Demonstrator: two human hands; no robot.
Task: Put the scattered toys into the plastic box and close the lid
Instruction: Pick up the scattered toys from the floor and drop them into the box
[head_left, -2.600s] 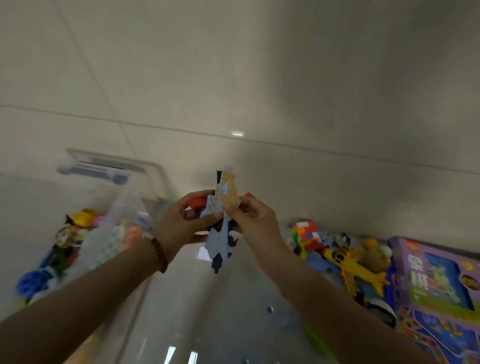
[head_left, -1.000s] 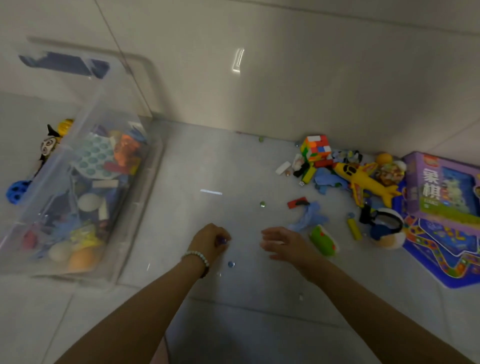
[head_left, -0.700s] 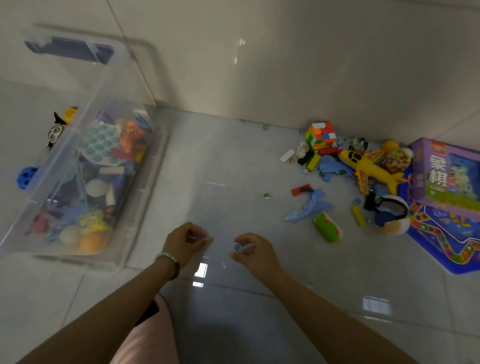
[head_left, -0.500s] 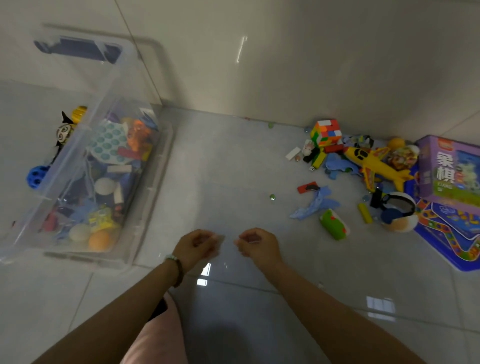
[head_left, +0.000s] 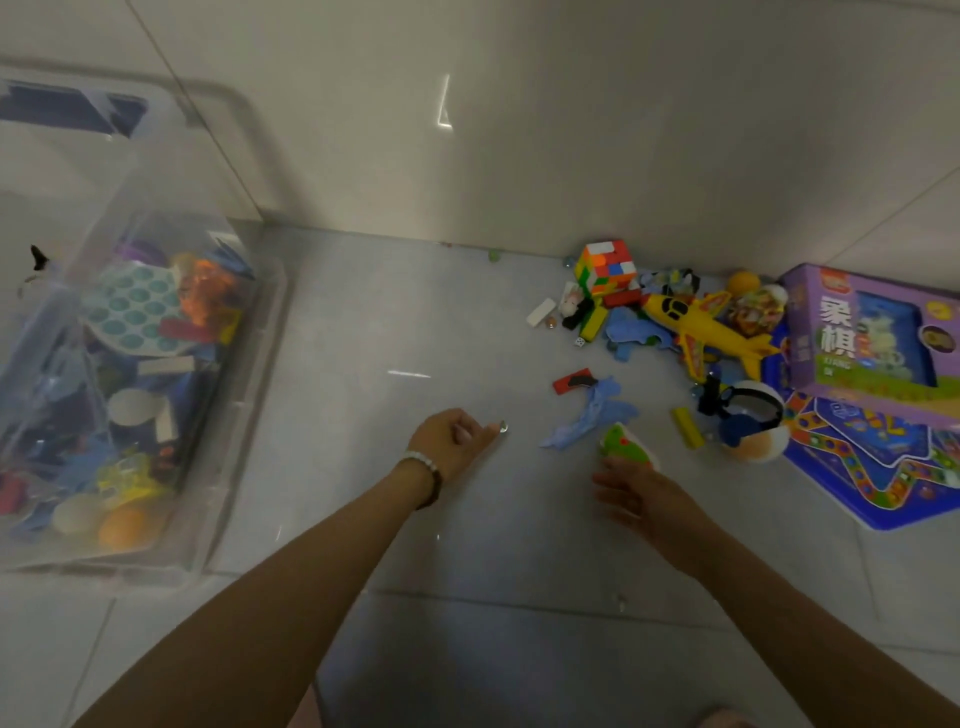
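Observation:
The clear plastic box (head_left: 267, 332) stands on the floor at the left, holding several toys. Its lid (head_left: 67, 111) with a blue handle leans against the wall behind it. My left hand (head_left: 449, 441) is curled in a loose fist, thumb and forefinger pinched on a small glass marble (head_left: 503, 427) at floor level. My right hand (head_left: 641, 499) is spread and holds nothing; its fingertips are just short of a green toy (head_left: 626, 444). Scattered toys lie at the right: a blue floppy piece (head_left: 592, 415), a red piece (head_left: 571, 381), a colour cube (head_left: 608, 267), a yellow plane (head_left: 701, 327).
A purple board-game box (head_left: 872, 343) rests on a blue game board (head_left: 883, 467) at the far right. Beside them are a ball with headphones (head_left: 753, 426) and a yellow block (head_left: 687, 427). A marble (head_left: 492, 255) lies by the wall.
The view dropped from the wall to the floor. My hands came together, then parted: the left went forward to the marble, the right went right toward the green toy.

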